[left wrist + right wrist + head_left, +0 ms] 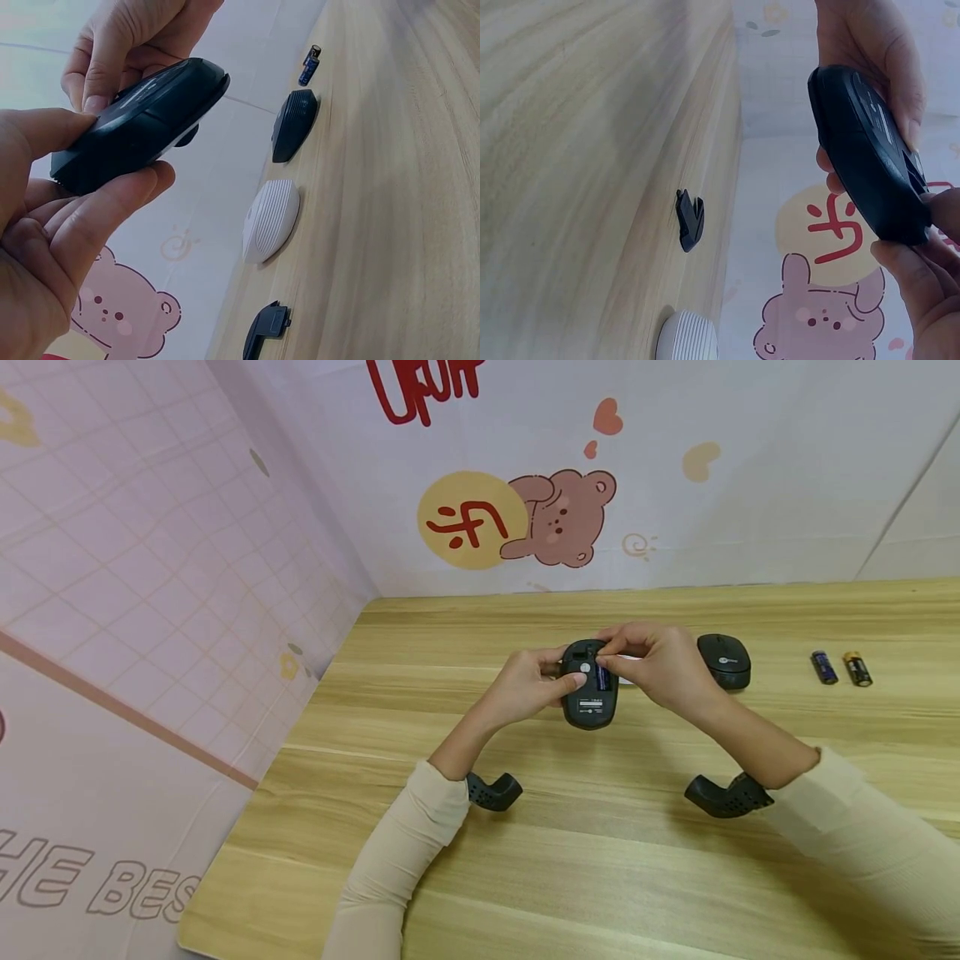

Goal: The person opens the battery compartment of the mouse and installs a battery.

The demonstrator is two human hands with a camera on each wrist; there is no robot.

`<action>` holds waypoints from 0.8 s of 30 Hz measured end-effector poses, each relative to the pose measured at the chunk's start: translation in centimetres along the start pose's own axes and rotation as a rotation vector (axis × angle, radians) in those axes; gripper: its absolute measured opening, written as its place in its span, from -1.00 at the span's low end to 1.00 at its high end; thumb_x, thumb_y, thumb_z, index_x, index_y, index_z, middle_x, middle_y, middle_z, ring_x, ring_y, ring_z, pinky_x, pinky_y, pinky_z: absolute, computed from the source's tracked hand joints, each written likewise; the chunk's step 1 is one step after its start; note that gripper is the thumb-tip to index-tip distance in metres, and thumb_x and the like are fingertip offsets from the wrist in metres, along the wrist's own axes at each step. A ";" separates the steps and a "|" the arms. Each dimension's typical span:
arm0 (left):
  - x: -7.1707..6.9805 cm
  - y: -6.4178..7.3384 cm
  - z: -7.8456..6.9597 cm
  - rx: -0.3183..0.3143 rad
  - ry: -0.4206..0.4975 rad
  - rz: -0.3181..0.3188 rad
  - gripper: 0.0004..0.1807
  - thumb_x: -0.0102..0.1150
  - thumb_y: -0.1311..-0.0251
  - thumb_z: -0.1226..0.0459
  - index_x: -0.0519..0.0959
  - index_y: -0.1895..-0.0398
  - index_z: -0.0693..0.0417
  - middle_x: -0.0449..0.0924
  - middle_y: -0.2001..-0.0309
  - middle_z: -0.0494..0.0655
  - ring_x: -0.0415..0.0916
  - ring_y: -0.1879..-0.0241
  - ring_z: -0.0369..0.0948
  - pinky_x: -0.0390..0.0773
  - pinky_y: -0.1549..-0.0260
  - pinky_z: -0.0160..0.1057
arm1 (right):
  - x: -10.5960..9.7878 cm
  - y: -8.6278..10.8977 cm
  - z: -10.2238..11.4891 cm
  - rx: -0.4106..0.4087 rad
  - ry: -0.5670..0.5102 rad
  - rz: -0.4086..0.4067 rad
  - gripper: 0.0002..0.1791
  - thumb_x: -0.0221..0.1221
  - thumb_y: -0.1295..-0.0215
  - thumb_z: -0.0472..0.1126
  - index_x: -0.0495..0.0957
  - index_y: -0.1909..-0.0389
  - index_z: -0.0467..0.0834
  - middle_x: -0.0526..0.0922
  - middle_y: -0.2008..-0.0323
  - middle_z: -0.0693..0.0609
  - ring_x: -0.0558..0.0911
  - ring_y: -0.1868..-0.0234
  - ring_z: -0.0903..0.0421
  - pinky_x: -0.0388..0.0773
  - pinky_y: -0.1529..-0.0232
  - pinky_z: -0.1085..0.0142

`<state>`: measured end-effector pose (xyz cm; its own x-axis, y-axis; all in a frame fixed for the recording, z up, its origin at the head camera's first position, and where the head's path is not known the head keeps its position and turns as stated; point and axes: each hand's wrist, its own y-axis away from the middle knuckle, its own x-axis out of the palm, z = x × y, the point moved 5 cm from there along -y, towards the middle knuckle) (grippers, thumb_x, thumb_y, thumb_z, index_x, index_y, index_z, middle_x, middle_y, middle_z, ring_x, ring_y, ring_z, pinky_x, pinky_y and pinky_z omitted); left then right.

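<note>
A black computer mouse (590,714) is held underside up over the table by my left hand (525,685), its thumb across the base and its fingers behind. In the open battery slot lies a blue battery (603,678). My right hand (663,664) pinches at the battery's upper end with thumb and index finger; the fingertips hide that end. In the left wrist view the right thumb (96,97) touches the mouse's underside. A black battery cover (690,219) lies on the table, apart from both hands.
Another black mouse (723,660) stands right of the hands, with a blue battery (823,667) and a black-and-gold battery (857,668) farther right. A white mouse (271,221) sits between the cover and that black mouse. A patterned cloth (675,510) hangs behind the wooden table (585,868).
</note>
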<state>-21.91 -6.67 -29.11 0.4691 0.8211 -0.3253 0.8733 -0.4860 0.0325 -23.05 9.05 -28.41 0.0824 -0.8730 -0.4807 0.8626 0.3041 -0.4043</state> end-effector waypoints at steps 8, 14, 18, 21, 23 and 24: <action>0.0 -0.1 0.1 0.000 -0.002 0.003 -0.49 0.10 -0.25 0.38 0.30 -0.26 0.30 0.56 0.07 0.23 0.62 0.26 -0.16 0.63 0.35 -0.28 | 0.3 0.0 0.1 -0.057 0.071 -0.038 -0.89 0.25 -0.04 -0.54 0.63 0.51 -0.29 0.64 0.19 -0.18 0.65 0.19 -0.09 0.55 0.33 0.53; -0.1 0.1 -0.1 -0.002 -0.003 0.018 -0.50 0.10 -0.25 0.38 0.30 -0.26 0.30 0.55 0.07 0.23 0.62 0.26 -0.16 0.63 0.34 -0.28 | 0.3 0.0 -0.2 -0.044 0.057 -0.026 -0.94 0.27 -0.04 -0.50 0.63 0.46 -0.31 0.63 0.20 -0.20 0.64 0.16 -0.12 0.57 0.34 0.49; -0.1 0.1 -0.1 -0.003 -0.002 0.027 -0.50 0.09 -0.25 0.38 0.31 -0.25 0.31 0.56 0.10 0.22 0.62 0.27 -0.16 0.63 0.33 -0.27 | 0.3 0.1 -0.2 -0.039 0.047 -0.022 -0.93 0.28 -0.05 -0.49 0.64 0.42 -0.31 0.63 0.22 -0.19 0.62 0.13 -0.12 0.56 0.34 0.50; -0.2 -0.2 0.6 0.000 0.002 0.031 -0.51 0.09 -0.25 0.38 0.32 -0.25 0.30 0.57 0.11 0.21 0.62 0.27 -0.16 0.63 0.32 -0.22 | 0.2 0.1 -0.1 -0.030 0.029 -0.012 -0.93 0.27 -0.07 -0.47 0.64 0.39 -0.31 0.63 0.20 -0.21 0.62 0.12 -0.13 0.57 0.34 0.49; -0.2 -0.6 1.3 0.001 0.008 0.031 -0.50 0.10 -0.25 0.37 0.32 -0.25 0.27 0.57 0.11 0.20 0.62 0.27 -0.16 0.63 0.31 -0.20 | 0.1 0.2 -0.1 -0.010 0.021 -0.002 -0.92 0.26 -0.10 -0.43 0.64 0.35 -0.31 0.61 0.16 -0.23 0.61 0.12 -0.14 0.58 0.34 0.47; -0.2 -0.8 1.6 0.001 0.011 0.030 -0.50 0.11 -0.24 0.36 0.32 -0.26 0.26 0.57 0.11 0.19 0.62 0.27 -0.16 0.63 0.31 -0.19 | 0.0 0.2 -0.2 0.009 0.021 -0.001 -0.91 0.26 -0.12 -0.40 0.64 0.33 -0.30 0.61 0.14 -0.22 0.62 0.13 -0.14 0.58 0.35 0.46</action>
<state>-22.96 -6.94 -30.58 0.4968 0.8091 -0.3139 0.8585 -0.5111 0.0416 -22.93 9.15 -28.66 0.0709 -0.8651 -0.4966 0.8671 0.2995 -0.3980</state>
